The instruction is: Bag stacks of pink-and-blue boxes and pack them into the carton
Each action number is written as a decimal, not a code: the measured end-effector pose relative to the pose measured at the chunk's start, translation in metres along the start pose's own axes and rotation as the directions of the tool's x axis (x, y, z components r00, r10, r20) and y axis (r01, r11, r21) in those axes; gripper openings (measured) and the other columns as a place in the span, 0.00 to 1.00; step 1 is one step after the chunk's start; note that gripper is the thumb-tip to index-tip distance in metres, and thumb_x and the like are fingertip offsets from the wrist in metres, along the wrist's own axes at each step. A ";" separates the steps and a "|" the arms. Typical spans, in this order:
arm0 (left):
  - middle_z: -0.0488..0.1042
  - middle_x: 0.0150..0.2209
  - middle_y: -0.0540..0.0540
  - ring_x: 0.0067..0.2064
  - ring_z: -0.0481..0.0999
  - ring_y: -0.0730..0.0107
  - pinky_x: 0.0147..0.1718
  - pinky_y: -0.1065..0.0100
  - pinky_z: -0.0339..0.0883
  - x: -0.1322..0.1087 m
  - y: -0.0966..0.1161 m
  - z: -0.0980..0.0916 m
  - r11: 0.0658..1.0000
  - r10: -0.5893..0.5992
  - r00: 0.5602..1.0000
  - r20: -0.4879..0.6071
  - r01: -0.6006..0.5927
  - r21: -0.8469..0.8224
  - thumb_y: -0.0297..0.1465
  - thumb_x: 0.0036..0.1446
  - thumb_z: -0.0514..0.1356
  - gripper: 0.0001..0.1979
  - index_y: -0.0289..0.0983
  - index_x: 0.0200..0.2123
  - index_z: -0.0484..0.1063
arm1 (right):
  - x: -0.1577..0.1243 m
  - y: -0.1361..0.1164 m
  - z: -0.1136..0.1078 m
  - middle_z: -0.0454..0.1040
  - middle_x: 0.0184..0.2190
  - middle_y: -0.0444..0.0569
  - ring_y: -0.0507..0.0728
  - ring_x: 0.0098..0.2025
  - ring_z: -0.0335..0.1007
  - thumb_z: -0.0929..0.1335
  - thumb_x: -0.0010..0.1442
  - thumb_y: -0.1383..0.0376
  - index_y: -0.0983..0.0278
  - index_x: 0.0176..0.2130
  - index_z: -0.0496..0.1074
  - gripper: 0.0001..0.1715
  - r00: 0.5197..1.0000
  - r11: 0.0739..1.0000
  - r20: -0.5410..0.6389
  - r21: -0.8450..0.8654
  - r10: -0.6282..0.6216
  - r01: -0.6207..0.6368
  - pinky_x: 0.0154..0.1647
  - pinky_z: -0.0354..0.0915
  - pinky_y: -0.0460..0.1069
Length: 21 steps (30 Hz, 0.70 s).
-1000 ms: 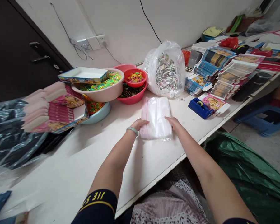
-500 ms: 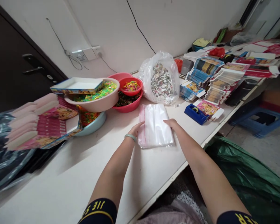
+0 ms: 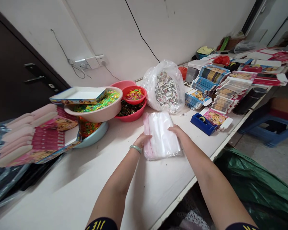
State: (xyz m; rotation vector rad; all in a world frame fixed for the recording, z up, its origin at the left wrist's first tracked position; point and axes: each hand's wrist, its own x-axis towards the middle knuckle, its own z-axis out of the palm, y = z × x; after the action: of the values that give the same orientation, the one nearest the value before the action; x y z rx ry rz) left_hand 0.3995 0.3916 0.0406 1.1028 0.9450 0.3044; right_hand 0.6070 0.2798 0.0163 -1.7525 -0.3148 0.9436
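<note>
A stack of clear plastic zip bags (image 3: 162, 140) with a pink strip along its left side lies at the middle of the white table. My left hand (image 3: 143, 140), a pale green bangle at its wrist, grips the stack's left edge with the thumb on top. On the opposite edge, my right hand (image 3: 176, 131) is closed on the same stack, thumb over the upper face. The fingers under the edges are hidden. Just behind the stack stands a clear bag (image 3: 147, 76) full of small silvery packets.
Left of the bags are a pink basin (image 3: 98, 115) of green pieces under a shallow box (image 3: 78, 94), and a red basin (image 3: 132, 116). Pink cartons (image 3: 45, 137) lean at far left. A blue tape dispenser (image 3: 203, 124), stacked cartons (image 3: 230, 91) and a black flask (image 3: 251, 100) stand right.
The view has shifted, so the table's things sit slightly lower. Both hands keep hold of the zip bags, which are turned a little. My left thumb reaches farther over their edge.
</note>
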 end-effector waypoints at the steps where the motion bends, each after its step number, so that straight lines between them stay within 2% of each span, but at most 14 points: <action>1: 0.78 0.34 0.44 0.38 0.80 0.55 0.42 0.56 0.76 -0.003 -0.002 0.003 1.000 0.012 1.000 -0.005 -0.012 -0.007 0.21 0.36 0.69 0.30 0.34 0.47 0.69 | -0.004 -0.003 0.000 0.77 0.28 0.52 0.65 0.36 0.77 0.71 0.44 0.72 0.70 0.39 0.75 0.18 1.000 0.998 -0.007 -0.063 -0.014 0.013 0.40 0.71 0.56; 5: 0.78 0.35 0.47 0.40 0.79 0.58 0.43 0.61 0.74 -0.024 -0.016 0.021 0.995 0.076 0.997 -0.008 -0.076 -0.063 0.18 0.35 0.65 0.29 0.35 0.46 0.69 | -0.033 -0.019 0.016 0.78 0.39 0.53 0.67 0.49 0.73 0.71 0.43 0.75 0.65 0.40 0.75 0.21 0.990 0.944 0.027 -0.299 -0.138 0.140 0.53 0.66 0.57; 7: 0.78 0.35 0.48 0.39 0.79 0.61 0.43 0.65 0.74 -0.039 -0.027 0.032 0.984 0.104 0.995 0.004 -0.102 -0.147 0.17 0.36 0.63 0.31 0.37 0.48 0.70 | -0.054 -0.026 0.038 0.76 0.44 0.56 0.69 0.55 0.69 0.73 0.43 0.75 0.64 0.40 0.75 0.21 0.980 0.890 0.084 -0.409 -0.181 0.200 0.59 0.62 0.59; 9: 0.78 0.33 0.50 0.37 0.79 0.64 0.42 0.66 0.73 -0.055 -0.042 0.038 0.939 0.095 0.995 0.024 -0.081 -0.333 0.16 0.38 0.62 0.30 0.38 0.48 0.71 | -0.077 -0.028 0.066 0.73 0.49 0.59 0.70 0.61 0.63 0.74 0.44 0.72 0.64 0.41 0.75 0.21 0.970 0.827 0.152 -0.508 -0.189 0.241 0.62 0.58 0.61; 12: 0.76 0.28 0.48 0.33 0.78 0.66 0.42 0.67 0.73 -0.075 -0.063 0.035 0.819 0.056 0.998 0.033 -0.027 -0.573 0.21 0.45 0.60 0.18 0.34 0.42 0.73 | -0.111 -0.024 0.101 0.67 0.56 0.66 0.73 0.64 0.57 0.75 0.48 0.63 0.66 0.45 0.74 0.24 0.954 0.725 0.257 -0.627 -0.152 0.284 0.63 0.56 0.65; 14: 0.77 0.29 0.44 0.34 0.79 0.66 0.43 0.66 0.73 -0.084 -0.072 0.028 0.787 0.055 0.998 0.018 -0.032 -0.617 0.27 0.52 0.58 0.10 0.32 0.39 0.73 | -0.129 -0.018 0.111 0.63 0.59 0.69 0.76 0.65 0.55 0.74 0.49 0.57 0.69 0.50 0.72 0.31 0.934 0.663 0.334 -0.672 -0.126 0.330 0.62 0.56 0.68; 16: 0.78 0.33 0.41 0.39 0.80 0.63 0.46 0.64 0.73 -0.089 -0.073 0.024 0.744 0.051 0.998 0.031 -0.017 -0.668 0.35 0.60 0.54 0.14 0.31 0.41 0.74 | -0.142 -0.011 0.110 0.60 0.62 0.68 0.76 0.66 0.52 0.74 0.49 0.54 0.69 0.57 0.68 0.40 0.899 0.618 0.419 -0.677 -0.124 0.400 0.64 0.54 0.69; 18: 0.79 0.36 0.39 0.42 0.81 0.59 0.46 0.61 0.74 -0.089 -0.069 0.025 0.727 0.002 0.998 0.068 0.046 -0.685 0.40 0.64 0.52 0.20 0.30 0.44 0.74 | -0.148 -0.006 0.098 0.57 0.66 0.63 0.73 0.68 0.49 0.74 0.47 0.54 0.65 0.64 0.61 0.49 0.854 0.587 0.505 -0.655 -0.127 0.475 0.66 0.51 0.65; 20: 0.79 0.35 0.37 0.40 0.81 0.57 0.43 0.61 0.75 -0.087 -0.064 0.030 0.756 -0.080 0.995 0.053 0.096 -0.648 0.40 0.64 0.56 0.19 0.28 0.45 0.74 | -0.147 0.000 0.078 0.53 0.69 0.59 0.68 0.70 0.48 0.75 0.48 0.55 0.63 0.68 0.52 0.56 0.807 0.586 0.573 -0.607 -0.144 0.536 0.68 0.50 0.60; 21: 0.79 0.33 0.38 0.38 0.81 0.57 0.41 0.62 0.75 -0.085 -0.063 0.033 0.778 -0.111 0.994 0.021 0.100 -0.620 0.37 0.62 0.59 0.17 0.28 0.45 0.74 | -0.145 0.004 0.065 0.52 0.70 0.57 0.65 0.70 0.49 0.74 0.49 0.56 0.62 0.70 0.49 0.57 0.809 0.618 0.562 -0.577 -0.173 0.533 0.69 0.50 0.57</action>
State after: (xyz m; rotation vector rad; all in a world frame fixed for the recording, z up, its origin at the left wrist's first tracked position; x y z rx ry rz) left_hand 0.3606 0.2880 0.0333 0.4324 0.8270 0.4925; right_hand 0.4646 0.2337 0.0693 -1.9991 -1.4908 0.9796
